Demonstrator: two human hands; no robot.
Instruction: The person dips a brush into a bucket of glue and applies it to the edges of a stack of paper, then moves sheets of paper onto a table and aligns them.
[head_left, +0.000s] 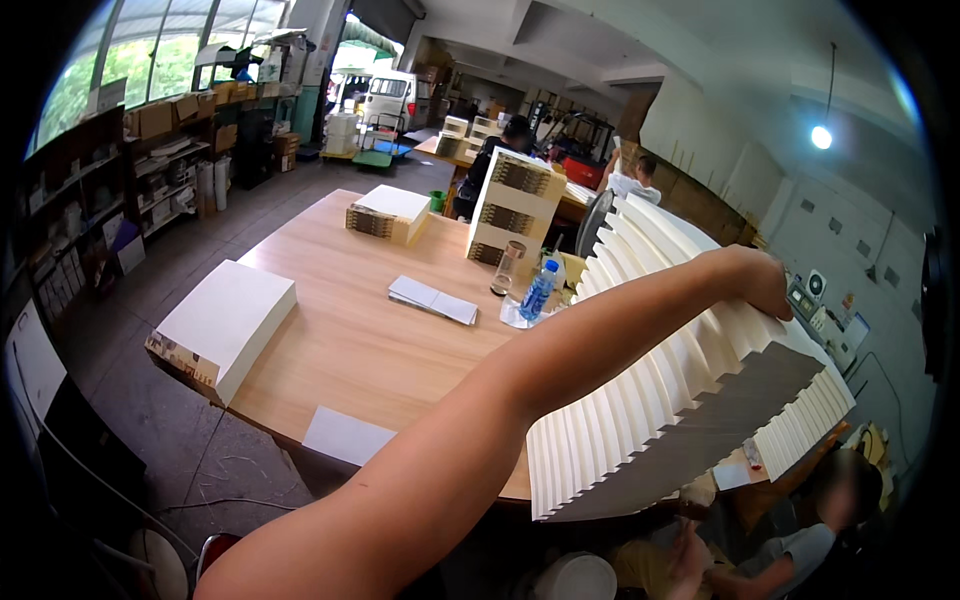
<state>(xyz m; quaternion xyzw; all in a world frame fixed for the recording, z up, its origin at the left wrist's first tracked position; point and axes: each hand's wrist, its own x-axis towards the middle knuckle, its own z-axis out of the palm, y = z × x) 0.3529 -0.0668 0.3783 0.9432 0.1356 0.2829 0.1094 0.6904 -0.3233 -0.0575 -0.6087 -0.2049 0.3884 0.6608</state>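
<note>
My left arm reaches across the table from the lower left. At its end my left hand (762, 280), bent at the wrist, lies against the far upper part of a large pile of white paper sheets (640, 420). The pile is stepped in many thin fanned batches, with a grey shaded side toward me. My fingers are mostly turned away, so their grip is hidden. Beside the pile stand a blue-labelled water bottle (537, 290) and a clear tumbler (507, 268). My right hand is out of view.
On the wooden table (340, 340) are a thick paper block (228, 315), a smaller block (390, 213), a tall stack (515, 205) and a folded leaflet (433, 299). A seated person (800, 545) is close at lower right. Others work farther back. Shelves (165, 180) line the left.
</note>
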